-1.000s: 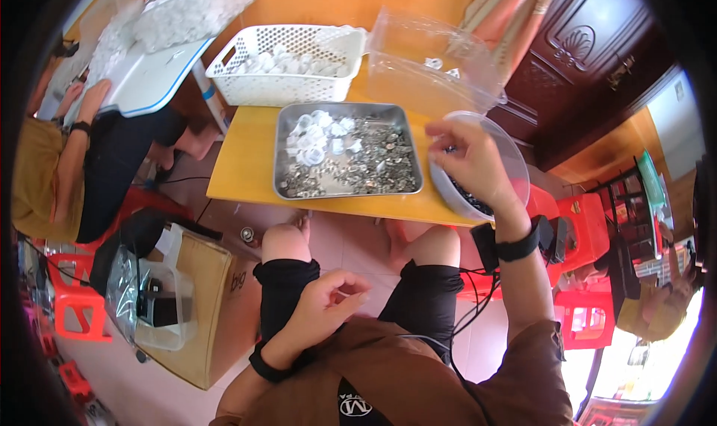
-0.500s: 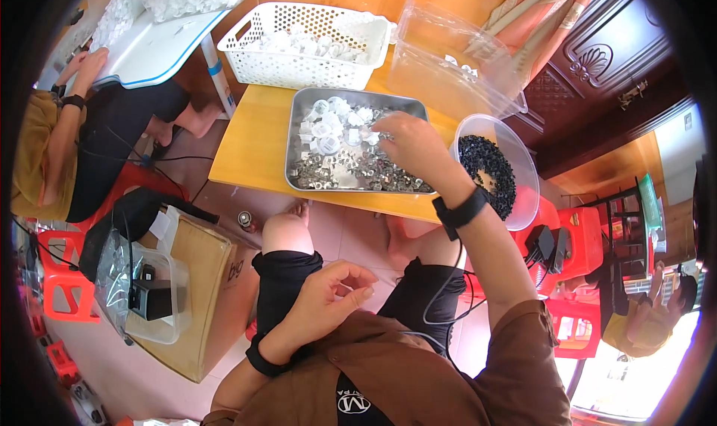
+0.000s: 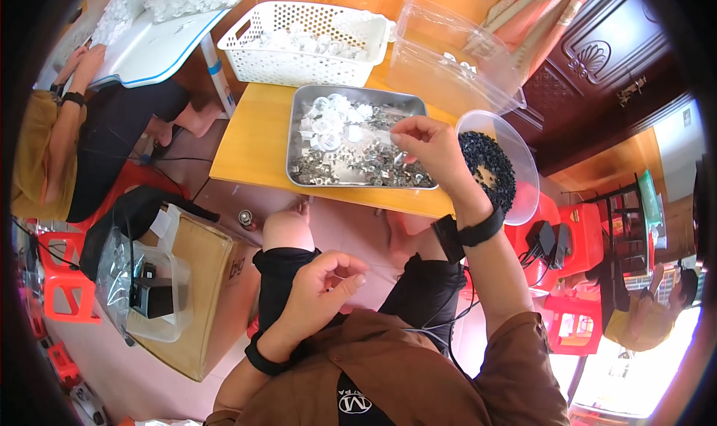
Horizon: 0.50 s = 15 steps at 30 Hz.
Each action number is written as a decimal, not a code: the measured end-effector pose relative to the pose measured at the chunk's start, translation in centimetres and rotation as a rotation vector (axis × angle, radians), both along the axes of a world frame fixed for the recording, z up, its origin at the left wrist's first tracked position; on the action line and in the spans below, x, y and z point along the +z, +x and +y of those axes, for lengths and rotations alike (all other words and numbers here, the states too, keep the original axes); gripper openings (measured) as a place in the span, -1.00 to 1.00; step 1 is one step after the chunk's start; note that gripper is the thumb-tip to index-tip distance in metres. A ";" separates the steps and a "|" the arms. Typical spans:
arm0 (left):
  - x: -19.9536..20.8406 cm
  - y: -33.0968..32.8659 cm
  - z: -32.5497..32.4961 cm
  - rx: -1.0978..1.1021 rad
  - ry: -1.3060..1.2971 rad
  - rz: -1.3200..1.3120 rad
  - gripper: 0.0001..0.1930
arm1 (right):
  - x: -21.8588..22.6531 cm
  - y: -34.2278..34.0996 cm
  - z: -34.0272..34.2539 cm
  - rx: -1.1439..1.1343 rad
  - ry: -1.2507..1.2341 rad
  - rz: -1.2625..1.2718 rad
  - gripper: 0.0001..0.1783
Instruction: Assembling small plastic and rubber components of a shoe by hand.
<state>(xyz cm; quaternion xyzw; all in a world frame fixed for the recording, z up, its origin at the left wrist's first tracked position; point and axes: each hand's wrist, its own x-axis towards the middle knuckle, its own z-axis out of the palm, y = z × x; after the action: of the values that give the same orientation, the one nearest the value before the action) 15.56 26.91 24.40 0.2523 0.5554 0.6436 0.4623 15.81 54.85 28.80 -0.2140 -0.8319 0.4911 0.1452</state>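
Note:
A steel tray (image 3: 296, 173) stands on the yellow table. White plastic pieces (image 3: 328, 123) are heaped in its far left part, and small metal parts (image 3: 388, 165) lie along its near side and right. Over the tray's right side is my right hand (image 3: 435, 151), its thumb and fingers pinched together; a small shiny bit seems to be at the fingertips, too small to name. My left hand (image 3: 320, 290) hovers above my lap, away from the table. Its fingers are curled with the thumb close to them, and whatever they hold is hidden.
Right of the tray is a clear round tub (image 3: 529, 168) of small black parts. Behind it stand a white perforated basket (image 3: 299, 71) and a clear plastic box (image 3: 448, 75). A cardboard carton (image 3: 216, 306) sits at left, near another person's arm (image 3: 66, 127).
My right hand has drawn back from the white pieces toward the tray's right edge. My left hand has shifted slightly left, its fingers a little more curled.

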 end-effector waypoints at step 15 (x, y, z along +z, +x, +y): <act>2.6 0.7 1.9 0.001 0.240 -0.236 -0.62 | 2.2 11.6 -9.9 0.207 0.678 0.498 -0.67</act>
<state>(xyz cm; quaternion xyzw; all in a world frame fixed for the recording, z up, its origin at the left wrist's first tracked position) 16.22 28.81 27.00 0.2281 0.4163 0.7308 0.4905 27.42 44.91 30.99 0.0553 -0.9029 0.2385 0.3534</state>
